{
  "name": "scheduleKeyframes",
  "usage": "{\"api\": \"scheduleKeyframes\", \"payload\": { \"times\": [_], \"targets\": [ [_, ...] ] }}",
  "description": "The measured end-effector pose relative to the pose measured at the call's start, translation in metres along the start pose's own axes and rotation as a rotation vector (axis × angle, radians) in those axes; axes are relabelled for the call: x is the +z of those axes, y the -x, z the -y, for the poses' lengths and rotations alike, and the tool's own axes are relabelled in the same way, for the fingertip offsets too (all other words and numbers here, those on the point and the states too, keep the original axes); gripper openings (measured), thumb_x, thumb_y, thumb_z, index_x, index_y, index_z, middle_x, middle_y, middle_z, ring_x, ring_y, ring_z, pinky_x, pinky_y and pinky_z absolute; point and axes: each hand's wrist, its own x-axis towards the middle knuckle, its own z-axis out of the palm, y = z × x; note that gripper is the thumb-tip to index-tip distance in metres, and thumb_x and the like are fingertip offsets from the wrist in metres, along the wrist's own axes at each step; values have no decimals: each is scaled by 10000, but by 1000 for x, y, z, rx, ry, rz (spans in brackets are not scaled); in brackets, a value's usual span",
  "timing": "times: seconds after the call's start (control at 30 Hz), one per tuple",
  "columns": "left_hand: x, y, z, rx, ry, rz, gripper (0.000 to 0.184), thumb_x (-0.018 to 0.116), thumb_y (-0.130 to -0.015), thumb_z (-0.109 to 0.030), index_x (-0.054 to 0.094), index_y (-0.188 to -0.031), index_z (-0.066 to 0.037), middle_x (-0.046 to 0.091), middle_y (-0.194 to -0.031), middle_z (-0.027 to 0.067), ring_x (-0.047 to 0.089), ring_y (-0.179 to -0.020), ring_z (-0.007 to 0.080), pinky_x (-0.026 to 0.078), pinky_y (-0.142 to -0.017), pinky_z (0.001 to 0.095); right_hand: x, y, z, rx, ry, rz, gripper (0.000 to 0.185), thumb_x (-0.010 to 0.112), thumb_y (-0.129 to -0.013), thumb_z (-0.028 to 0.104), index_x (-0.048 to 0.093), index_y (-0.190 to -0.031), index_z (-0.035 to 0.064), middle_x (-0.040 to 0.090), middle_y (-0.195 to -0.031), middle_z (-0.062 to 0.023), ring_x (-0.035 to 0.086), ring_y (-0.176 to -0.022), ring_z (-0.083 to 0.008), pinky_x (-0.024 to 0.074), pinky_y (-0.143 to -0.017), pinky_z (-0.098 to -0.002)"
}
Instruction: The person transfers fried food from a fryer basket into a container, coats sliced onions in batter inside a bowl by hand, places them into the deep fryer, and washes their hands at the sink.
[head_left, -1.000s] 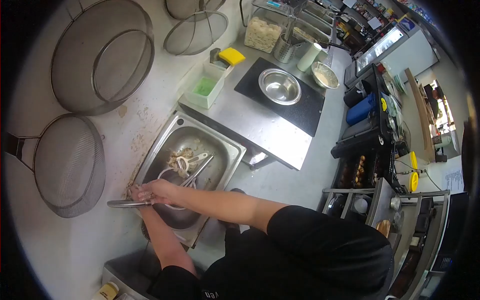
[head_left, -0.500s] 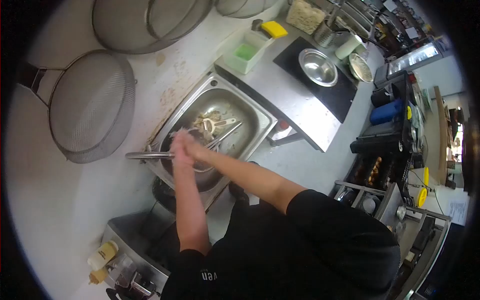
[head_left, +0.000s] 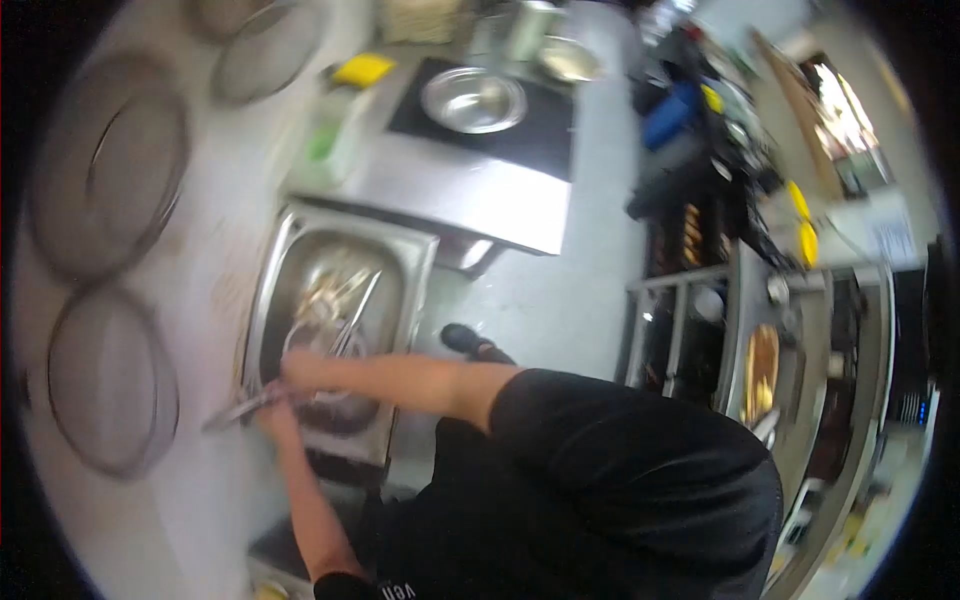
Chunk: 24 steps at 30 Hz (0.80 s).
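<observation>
Both my hands are together at the metal tap (head_left: 240, 410), over the near left side of the steel sink (head_left: 425, 265). My left hand (head_left: 278, 415) is beside the tap's spout. My right hand (head_left: 300, 370) lies just above it, its arm crossing the basin. Motion blur smears the fingers of both, so their grip is unclear. In the basin lie a whisk (head_left: 362, 308), a pale utensil among food scraps (head_left: 322, 298) and a round bowl-like shape (head_left: 350, 385), partly hidden by my right arm.
A steel counter (head_left: 450, 205) beyond the sink holds a metal bowl (head_left: 473, 100) on a black mat, a plastic tub with green contents (head_left: 328, 145) and a yellow sponge (head_left: 363, 70). Mesh strainers (head_left: 112, 380) hang on the left wall. Kitchen equipment (head_left: 690, 230) stands to the right.
The view has swung, so the sink sits further left. My hands, clasped together over the basin before, are now closer to the tap, with the right above the left.
</observation>
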Motion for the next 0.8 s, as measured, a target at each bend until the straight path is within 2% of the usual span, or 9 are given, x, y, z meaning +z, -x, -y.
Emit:
{"api": "scheduleKeyframes", "payload": {
  "times": [0.03,0.13,0.2,0.37,0.47,0.53,0.6,0.63,0.8],
  "targets": [
    [0,-14,15,178,184,-83,264,539,-837,-131,565,-1048,25,576,-951,229,548,-912,384,436,-792,440,3,-7,-1,-13,46,107,312,679,-693,283,662,-653,-25,626,-640,-202,649,-660,-310,513,-604,-401],
    [1,-76,77,603,-567,-149,197,543,-826,-133,586,-929,30,581,-910,214,548,-884,353,433,-795,447,-33,25,16,-80,365,48,451,731,-633,360,687,-919,14,658,-975,-172,623,-949,-299,456,-869,-411],
    [-19,-75,28,435,-626,236,124,569,-764,-100,635,-789,2,611,-821,212,586,-828,345,470,-681,411,-61,35,6,-57,355,72,462,720,-655,368,672,-963,26,648,-1006,-163,614,-965,-298,444,-878,-423],
    [-14,-103,44,306,-646,226,183,632,-737,-163,640,-773,16,623,-814,197,607,-754,364,496,-695,424,-121,74,-17,-58,280,309,514,674,-746,398,612,-1138,71,611,-1130,-126,578,-1029,-294,395,-914,-473],
    [-21,-89,25,374,-906,92,273,643,-737,-246,650,-879,-13,618,-854,176,601,-831,341,497,-727,409,-164,109,-28,-52,-597,380,469,615,-805,424,606,-1154,111,590,-1172,-113,547,-1087,-268,421,-888,-448],
    [-45,-85,32,680,-1050,263,287,627,-749,-262,586,-921,-36,584,-790,187,586,-713,344,480,-661,458,-150,115,-61,-94,-607,138,417,627,-792,393,637,-1091,103,599,-1144,-118,568,-1047,-262,432,-866,-446],
    [-27,-124,113,525,-1107,260,426,624,-752,-221,516,-1140,-83,556,-1069,193,574,-924,341,453,-807,476,-157,145,-81,78,930,-518,382,636,-763,346,649,-1066,114,629,-1074,-114,596,-980,-274,449,-830,-460],
    [-39,-107,73,444,-1179,431,497,635,-747,-320,524,-1184,-111,598,-1040,197,600,-935,306,455,-816,463,-181,145,-81,31,405,-140,362,637,-725,305,657,-1029,111,660,-950,-119,617,-898,-300,469,-789,-455],
    [-15,-74,10,582,-1286,269,300,572,-778,-335,625,-955,-98,649,-944,162,631,-835,274,478,-693,429,-243,225,-108,-79,251,-408,232,625,-679,270,665,-727,47,617,-663,-177,607,-688,-361,477,-660,-451]
  ]
}}
